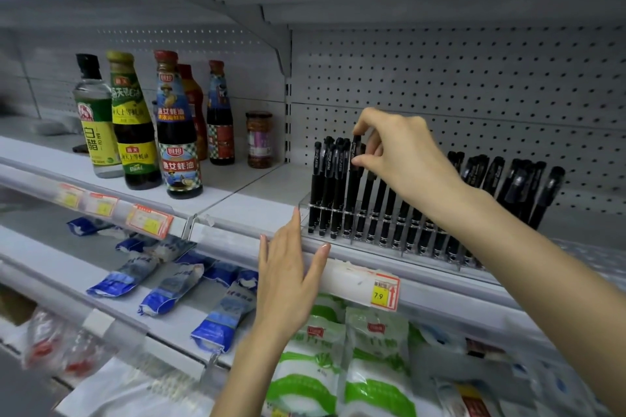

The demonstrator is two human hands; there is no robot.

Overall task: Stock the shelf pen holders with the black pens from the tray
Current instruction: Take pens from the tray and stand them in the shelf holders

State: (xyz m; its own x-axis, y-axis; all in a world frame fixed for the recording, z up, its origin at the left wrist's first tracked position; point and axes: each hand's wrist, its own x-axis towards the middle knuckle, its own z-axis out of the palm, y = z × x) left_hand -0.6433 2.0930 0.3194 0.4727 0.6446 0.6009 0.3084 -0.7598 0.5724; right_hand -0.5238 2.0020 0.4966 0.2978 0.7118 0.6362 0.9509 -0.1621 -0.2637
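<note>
So the black pen we're dealing with stands upright in the clear pen holder on the right half of the middle shelf, its lower end down in a slot near the holder's left end. Our right hand has it by the cap, thumb and curled fingertips pinching the top from above. Just to its left there's a tight bunch of the other black pens already standing in the holder, and more of them run along the row behind our forearm, leaning out at the far right. Our left hand is flat and holds nothing, fingers straight, lying against the shelf's front rail with the fingertips right by the holder's left corner. A yellow and red price tag reading 7.9 sits on that rail just right of the thumb. Behind the pens is grey pegboard. Over on the left half of the shelf we've got sauce and vinegar bottles plus a small jar, and on the shelf below there are blue packets and green and white bags
</note>
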